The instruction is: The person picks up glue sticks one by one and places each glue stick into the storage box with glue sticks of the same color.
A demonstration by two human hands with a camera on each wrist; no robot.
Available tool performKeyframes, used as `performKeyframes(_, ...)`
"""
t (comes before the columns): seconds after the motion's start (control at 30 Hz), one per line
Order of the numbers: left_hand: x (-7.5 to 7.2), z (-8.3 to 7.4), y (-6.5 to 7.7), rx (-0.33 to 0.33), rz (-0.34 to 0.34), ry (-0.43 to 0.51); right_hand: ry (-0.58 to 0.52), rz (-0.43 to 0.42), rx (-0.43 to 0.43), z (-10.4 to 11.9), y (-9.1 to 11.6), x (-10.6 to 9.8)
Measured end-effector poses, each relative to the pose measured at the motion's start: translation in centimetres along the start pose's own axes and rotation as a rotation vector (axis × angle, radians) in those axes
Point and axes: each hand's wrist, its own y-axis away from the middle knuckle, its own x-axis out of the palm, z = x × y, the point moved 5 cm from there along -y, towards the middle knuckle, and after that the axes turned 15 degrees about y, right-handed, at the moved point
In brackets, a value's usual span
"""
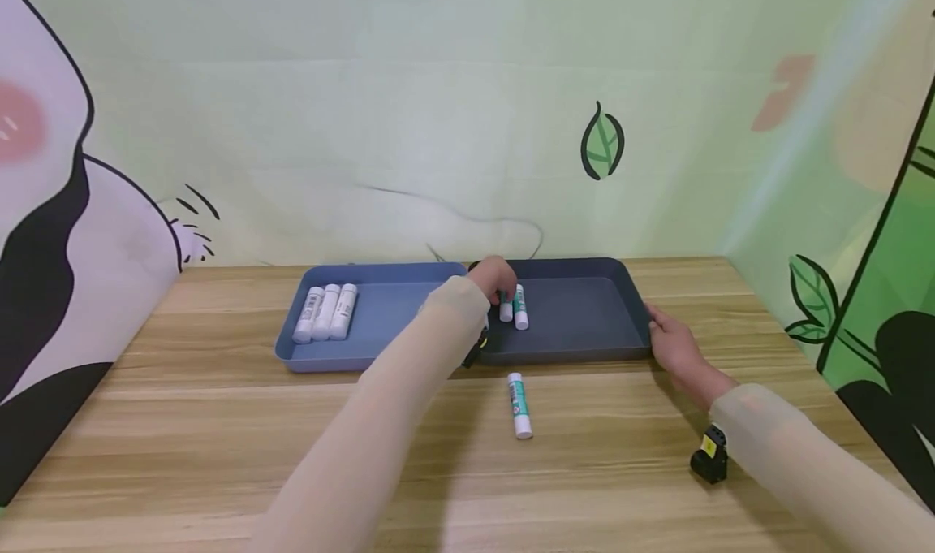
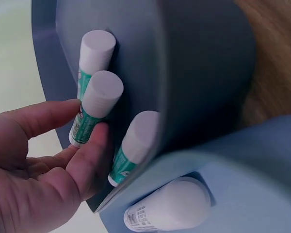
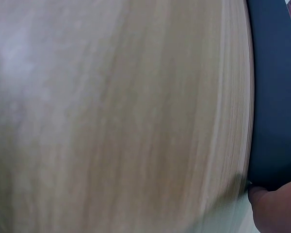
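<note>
My left hand [image 1: 493, 277] reaches into the dark tray [image 1: 570, 317]. In the left wrist view its thumb and finger pinch a glue stick [image 2: 103, 92] with a white cap and green label. A second glue stick [image 2: 97, 48] lies close behind it, and another [image 2: 141, 133] is beside the tray's wall. My right hand [image 1: 679, 346] rests against the right side of the dark tray; in the right wrist view the thumb [image 3: 276, 206] touches the tray's edge. One more glue stick [image 1: 519, 405] lies on the table in front of the dark tray.
Left of the dark tray, and touching it, sits a blue tray [image 1: 394, 358] with three white sticks [image 1: 325, 313] side by side. Both trays stand on a wooden table [image 1: 219, 423] near its back edge, before a printed wall [image 1: 467, 131].
</note>
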Motion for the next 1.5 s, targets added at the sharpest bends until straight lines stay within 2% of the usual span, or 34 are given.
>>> performKeyframes(0.13,-1.2,-1.5,12.8,0.031,-0.019,-0.107,0.007,-0.011,-0.012,-0.1,-0.1,-0.1)
performKeyframes(0.2,-1.7,-2.1,18.4,0.043,-0.024,-0.139,0.002,-0.013,-0.015,0.0,-0.1,-0.2)
performKeyframes(0.27,-2.0,-2.6,22.7,0.050,-0.031,-0.154,-0.005,-0.015,-0.014,0.0,-0.1,-0.2)
performKeyframes(0.33,-2.3,-3.1,25.5,0.061,-0.046,-0.174,-0.010,-0.017,-0.012,0.0,-0.2,-0.3)
performKeyframes(0.4,-2.6,-3.4,27.5,0.043,-0.078,-0.180,-0.017,-0.017,-0.011,0.1,-0.1,-0.3)
performKeyframes(0.43,-2.6,-3.4,27.1,0.032,-0.085,-0.173,-0.020,-0.016,-0.010,0.1,-0.1,-0.4)
performKeyframes(0.6,-2.8,-3.6,29.0,0.019,-0.074,-0.109,-0.017,-0.006,-0.010,0.3,0.1,-0.5)
performKeyframes(0.63,-2.8,-3.6,29.2,0.035,-0.053,-0.115,-0.014,-0.004,-0.012,0.3,0.1,-0.5)
performKeyframes(0.67,-2.9,-3.7,30.7,0.059,-0.057,-0.135,-0.011,-0.001,-0.015,0.3,0.1,-0.4)
performKeyframes(0.8,-3.8,-3.7,33.1,0.157,-0.093,-0.149,-0.013,0.005,-0.018,0.3,0.1,-0.2)
performKeyframes(0.97,-6.0,-4.0,36.1,0.248,-0.063,-0.038,-0.020,0.009,-0.016,0.3,0.0,0.1)
performKeyframes(1.17,-7.8,-5.6,39.5,0.327,0.010,0.035,-0.020,0.011,-0.010,0.1,0.1,0.1)
performKeyframes(1.3,-9.1,-6.6,42.2,0.430,0.036,0.119,-0.028,0.011,-0.010,0.1,0.2,0.1)
performKeyframes(1.5,-10.8,-7.4,46.5,0.582,0.025,0.228,-0.040,0.001,-0.004,0.2,0.0,-0.1)
